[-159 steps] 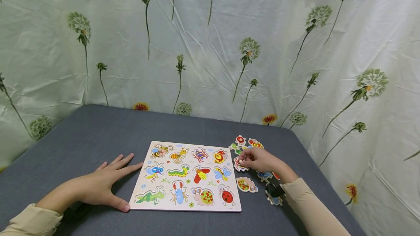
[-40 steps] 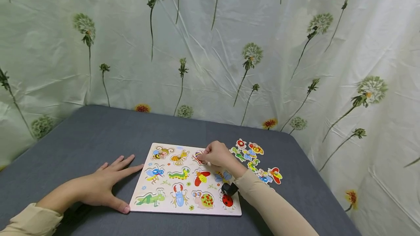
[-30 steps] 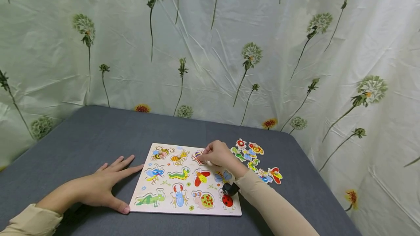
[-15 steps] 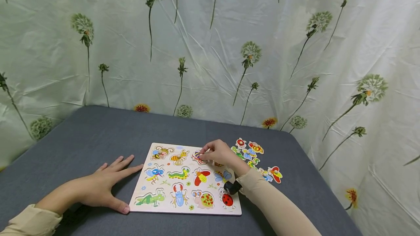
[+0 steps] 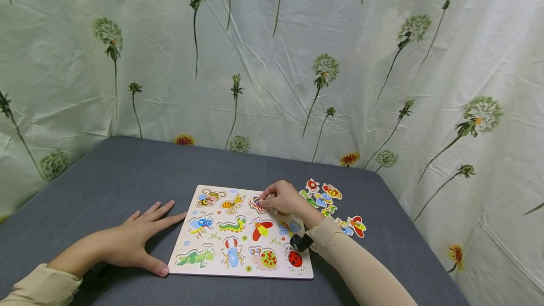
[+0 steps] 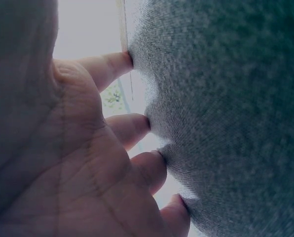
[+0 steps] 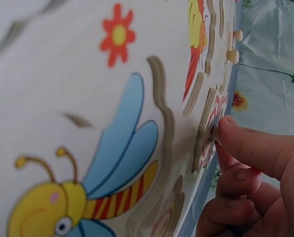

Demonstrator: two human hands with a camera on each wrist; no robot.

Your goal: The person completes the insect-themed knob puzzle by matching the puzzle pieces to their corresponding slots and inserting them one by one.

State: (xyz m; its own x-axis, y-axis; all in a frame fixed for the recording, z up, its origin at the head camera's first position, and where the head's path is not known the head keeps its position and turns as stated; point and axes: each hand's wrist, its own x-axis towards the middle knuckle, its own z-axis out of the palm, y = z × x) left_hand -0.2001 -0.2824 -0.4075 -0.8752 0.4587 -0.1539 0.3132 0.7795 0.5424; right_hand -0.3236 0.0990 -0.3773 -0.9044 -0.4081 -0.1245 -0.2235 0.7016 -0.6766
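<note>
The spider puzzle piece lies over its matching recess in the top row of the wooden insect puzzle board. My right hand pinches it between thumb and index finger. In the right wrist view, the spider piece shows its thick wooden edge standing above the board surface, and the fingertips cover its middle. My left hand is spread on the cloth, with its thumb and index fingertips at the board's left edge. The left wrist view shows its palm and fingertips pressed on the grey cloth.
Bee and orange insect pieces with knobs sit in the top row. Right of the board, loose knobbed pieces include a red one, a butterfly and a red-winged insect. My right forearm covers others. A flowered curtain hangs behind.
Since the oldest frame, my right hand has carried the spider piece left from the loose pile onto the board. Over the last second it shifts only slightly. My left hand keeps its place.
</note>
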